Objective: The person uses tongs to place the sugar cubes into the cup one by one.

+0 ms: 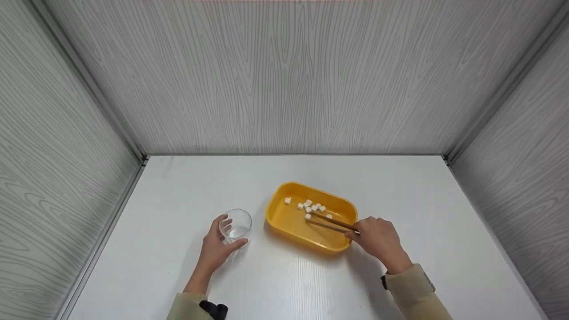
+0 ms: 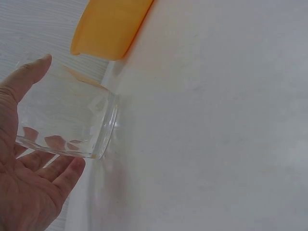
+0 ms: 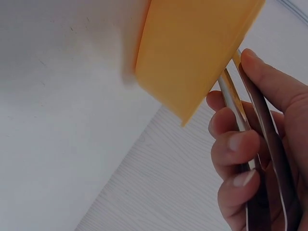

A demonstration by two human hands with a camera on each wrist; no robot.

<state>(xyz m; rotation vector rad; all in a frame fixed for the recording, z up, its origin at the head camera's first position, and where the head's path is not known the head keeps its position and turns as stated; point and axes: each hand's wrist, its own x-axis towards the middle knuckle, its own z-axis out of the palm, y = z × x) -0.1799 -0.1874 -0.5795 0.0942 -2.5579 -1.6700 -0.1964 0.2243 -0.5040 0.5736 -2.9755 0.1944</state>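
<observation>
On the left, my left hand [image 1: 214, 250] holds a clear glass cup [image 1: 240, 218], thumb on one side and fingers around the other. The left wrist view shows the base of the glass [image 2: 98, 125] at the table surface. My right hand [image 1: 378, 238] grips metal tongs [image 1: 336, 222] over the near right end of a yellow tray [image 1: 284, 222]. The two arms of the tongs are spread apart, their tips close to a white cube [image 1: 308, 217]. Several more small white cubes [image 1: 314, 208] lie in the tray. In the right wrist view, the tray's wall hides the tips of the tongs [image 3: 263, 113].
Both the cup and tray stand on a white table [image 1: 200, 178]. Pale wood-grain panels enclose it, with a back wall [image 1: 293, 80], a left wall [image 1: 58, 169] and a right wall [image 1: 524, 155].
</observation>
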